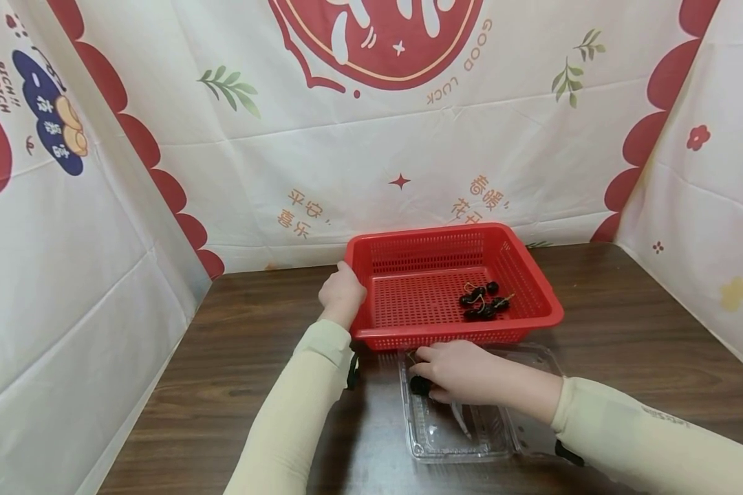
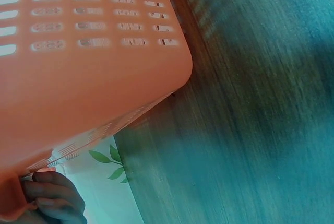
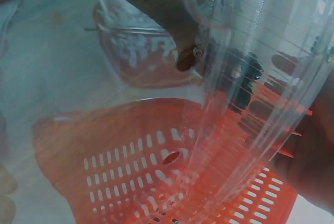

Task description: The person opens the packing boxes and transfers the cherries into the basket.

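Observation:
My left hand grips the left rim of a red perforated plastic basket; in the left wrist view its curled fingers show at the rim. Inside the basket, toward the right, lies a small group of dark cherries with thin stems. My right hand is down in a clear plastic clamshell box in front of the basket. Its fingers are curled around dark cherries, partly hidden by the hand. Through the clear plastic, the right wrist view shows these cherries by the fingertips.
The clamshell's lid lies folded out to the right, under my right forearm. Everything stands on a dark wood-grain table. White printed cloth hangs behind the basket and along both sides.

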Tool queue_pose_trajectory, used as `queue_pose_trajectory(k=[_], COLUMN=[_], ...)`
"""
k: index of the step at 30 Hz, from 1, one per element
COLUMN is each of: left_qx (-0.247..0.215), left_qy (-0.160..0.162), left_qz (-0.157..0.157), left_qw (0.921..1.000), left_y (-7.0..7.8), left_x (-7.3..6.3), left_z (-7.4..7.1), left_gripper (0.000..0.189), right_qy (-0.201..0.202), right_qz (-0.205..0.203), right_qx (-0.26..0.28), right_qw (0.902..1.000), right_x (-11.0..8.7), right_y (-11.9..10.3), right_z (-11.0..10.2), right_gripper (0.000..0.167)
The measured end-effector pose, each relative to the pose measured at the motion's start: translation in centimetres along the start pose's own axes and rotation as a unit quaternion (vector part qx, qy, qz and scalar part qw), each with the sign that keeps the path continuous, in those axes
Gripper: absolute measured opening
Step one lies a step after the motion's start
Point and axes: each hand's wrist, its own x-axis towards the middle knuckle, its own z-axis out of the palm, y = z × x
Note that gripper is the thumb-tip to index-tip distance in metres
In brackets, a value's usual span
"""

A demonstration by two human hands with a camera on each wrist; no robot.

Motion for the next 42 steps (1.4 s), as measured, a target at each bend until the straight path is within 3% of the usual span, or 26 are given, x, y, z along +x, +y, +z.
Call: queue_pose_trajectory(k=[10, 16, 22, 27, 34, 42], left_qx=[0.003, -0.001, 0.004, 0.006, 0.007, 0.009], left_qy=[0.002, 0.004, 0.002, 0.007, 0.008, 0.002], left_qz=[0.0, 0.002, 0.004, 0.005, 0.006, 0.002], left_qw=[1.0, 1.0, 1.0, 0.9999, 0.9999, 1.0], left_y=[0.1, 0.1, 0.0, -0.1, -0.1, 0.0], left_x=[0.0, 0.0, 0.2, 0.3, 0.5, 0.3], left_z=[0.0, 0.0, 0.1, 0.3, 0.3, 0.2], left_gripper=[0.057, 0.055, 0.055, 0.056, 0.055, 0.056], right_qy=[-0.05, -0.047, 0.013, 0.072, 0.105, 0.135], right_qz=[0.041, 0.052, 0.026, 0.006, -0.007, -0.013], right_qx=[0.082, 0.084, 0.064, 0.07, 0.074, 0.084], right_qw=[0.9946, 0.994, 0.9975, 0.9949, 0.9917, 0.9871], right_x=[0.2, 0.2, 0.1, 0.0, -0.2, -0.4], right_y=[0.2, 0.4, 0.8, 1.1, 1.2, 1.2], right_z=[0.5, 0.7, 0.8, 0.5, 0.3, 0.0], right_gripper=[0.042, 0.045, 0.031, 0.019, 0.009, 0.011])
